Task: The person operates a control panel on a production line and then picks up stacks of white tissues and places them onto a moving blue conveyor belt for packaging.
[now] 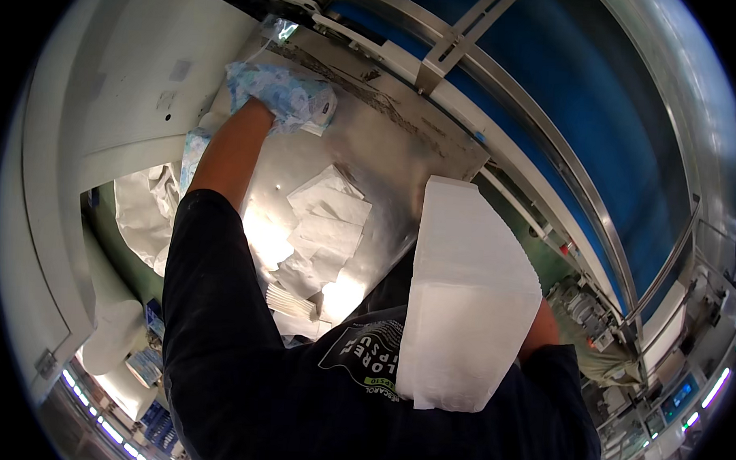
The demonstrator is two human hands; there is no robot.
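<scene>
My left arm reaches up and away to a crumpled blue-and-white printed plastic wrapper [285,89] at the far left of the metal table. The film covers the fingers of my left hand [258,114], so their grip does not show. A thick stack of white paper sheets [473,294], like tissues or napkins, stands upright in front of my chest. Behind it comes my right forearm [541,327]; the stack hides that hand, which appears to hold it up. Loose folded white sheets [328,220] lie on the table between my arms.
The shiny metal tabletop [387,158] has dark scuffs along its far edge. Beyond it runs a blue conveyor belt [543,82] with metal rails [584,181]. A white machine panel [138,84] stands at left, with a white plastic bag [146,214] below it.
</scene>
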